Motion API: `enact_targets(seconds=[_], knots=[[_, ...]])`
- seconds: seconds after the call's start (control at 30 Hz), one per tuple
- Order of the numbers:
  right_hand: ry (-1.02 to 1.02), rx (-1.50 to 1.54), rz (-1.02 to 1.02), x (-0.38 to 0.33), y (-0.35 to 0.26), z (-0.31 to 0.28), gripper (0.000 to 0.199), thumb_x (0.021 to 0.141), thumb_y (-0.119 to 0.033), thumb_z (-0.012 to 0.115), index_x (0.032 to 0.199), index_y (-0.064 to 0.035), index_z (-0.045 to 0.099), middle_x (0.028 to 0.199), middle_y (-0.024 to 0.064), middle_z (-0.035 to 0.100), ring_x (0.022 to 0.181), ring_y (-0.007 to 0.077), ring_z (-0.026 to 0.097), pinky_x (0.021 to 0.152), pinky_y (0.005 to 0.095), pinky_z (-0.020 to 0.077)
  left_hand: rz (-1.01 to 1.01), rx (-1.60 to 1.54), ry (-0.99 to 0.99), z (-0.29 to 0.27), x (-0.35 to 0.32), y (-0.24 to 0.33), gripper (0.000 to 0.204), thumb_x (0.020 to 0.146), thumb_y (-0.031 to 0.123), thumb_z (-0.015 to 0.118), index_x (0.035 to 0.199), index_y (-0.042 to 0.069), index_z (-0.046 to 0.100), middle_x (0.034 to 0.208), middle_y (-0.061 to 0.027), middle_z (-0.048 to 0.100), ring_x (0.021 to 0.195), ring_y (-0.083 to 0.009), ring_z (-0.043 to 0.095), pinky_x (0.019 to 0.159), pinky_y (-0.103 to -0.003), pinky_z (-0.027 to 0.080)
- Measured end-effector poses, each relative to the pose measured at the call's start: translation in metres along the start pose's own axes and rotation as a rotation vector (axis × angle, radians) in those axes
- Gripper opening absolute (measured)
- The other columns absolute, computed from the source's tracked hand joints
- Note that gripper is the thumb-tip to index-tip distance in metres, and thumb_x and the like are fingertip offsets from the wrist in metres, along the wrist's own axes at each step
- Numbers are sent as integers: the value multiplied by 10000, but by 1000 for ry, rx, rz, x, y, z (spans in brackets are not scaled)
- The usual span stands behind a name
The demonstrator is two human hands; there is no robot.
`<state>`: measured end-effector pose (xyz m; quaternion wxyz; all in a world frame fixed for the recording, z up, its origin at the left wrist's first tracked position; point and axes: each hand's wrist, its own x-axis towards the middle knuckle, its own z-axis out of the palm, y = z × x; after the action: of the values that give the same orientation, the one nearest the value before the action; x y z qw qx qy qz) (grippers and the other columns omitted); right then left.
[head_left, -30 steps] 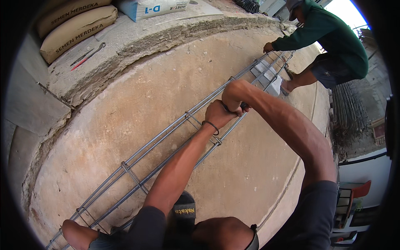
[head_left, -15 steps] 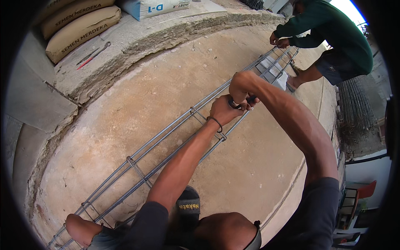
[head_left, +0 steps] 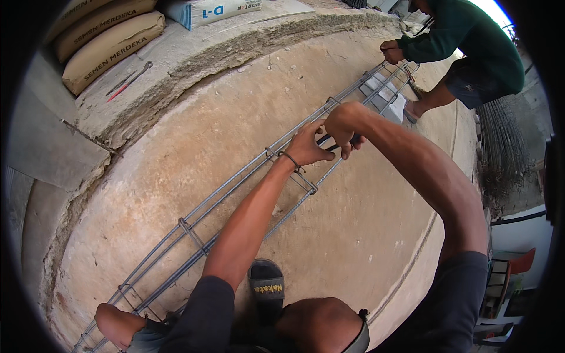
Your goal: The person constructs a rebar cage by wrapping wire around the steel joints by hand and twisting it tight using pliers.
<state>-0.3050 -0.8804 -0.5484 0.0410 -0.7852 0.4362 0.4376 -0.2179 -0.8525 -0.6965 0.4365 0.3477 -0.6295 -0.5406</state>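
A long cage of steel reinforcing bars (head_left: 312, 190) with square stirrups runs diagonally from the lower left to the upper right. Over it, my left hand (head_left: 306, 146) is spread, thumb and fingers apart, near the upper bars. A dark cord circles that wrist. My right hand (head_left: 346, 134) is bent down just beyond it, closed around a dark-handled tool (head_left: 325, 140) that looks like pincers. The tool's head and whatever it touches are hidden by my hands.
A co-worker in a green top (head_left: 456, 38) bends over the cage's far end, by pale blocks (head_left: 385, 94) under the bars. Cement sacks (head_left: 115, 53) and red-handled pincers (head_left: 130, 81) lie on the concrete ledge (head_left: 206, 56). My sandalled foot (head_left: 266, 285) is near the cage; bundled rods (head_left: 503, 141) stand right.
My left hand has come away from my right hand, shifting left and up with its fingers spreading. The right hand stays nearly in place, still gripping the tool.
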Motion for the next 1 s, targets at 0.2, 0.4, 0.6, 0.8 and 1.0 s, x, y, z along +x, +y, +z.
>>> enact_targets(seconds=[0.2,0.4,0.6,0.8,1.0], knots=[[356,-280,-8,-5,-23,-1,247,765,-273,775,874,-67,692,716,59,674,694,187,667,737,342,550,-201,-10,25,3,-1,7,191,564,135,770,649,32,632,612,-47,634,603,-136,617,583,-309,500],[539,-502,-17,-4,-5,34,301,763,-321,737,949,-92,678,814,67,674,739,214,658,757,380,545,-248,-62,-174,-17,4,12,325,566,138,761,831,-1,633,811,-114,672,753,-189,642,666,-334,523],[179,-165,4,0,2,28,370,682,-310,810,957,-93,693,886,64,701,751,238,666,740,390,544,-95,269,-191,16,-13,16,586,593,210,808,1087,-32,608,738,-88,674,716,-188,670,669,-323,521],[151,-117,-5,0,6,42,397,678,-296,808,996,-95,679,883,67,699,783,245,670,813,415,532,-358,-67,-240,-14,13,10,441,576,62,729,995,-15,616,664,-62,625,607,-160,617,580,-290,487],[125,-1,-73,-2,30,64,302,831,-279,652,1060,-84,628,911,86,668,799,273,654,851,476,526,-37,-55,-150,-49,1,-10,666,734,57,746,1363,39,530,1173,-168,641,1104,-253,610,967,-360,487]])
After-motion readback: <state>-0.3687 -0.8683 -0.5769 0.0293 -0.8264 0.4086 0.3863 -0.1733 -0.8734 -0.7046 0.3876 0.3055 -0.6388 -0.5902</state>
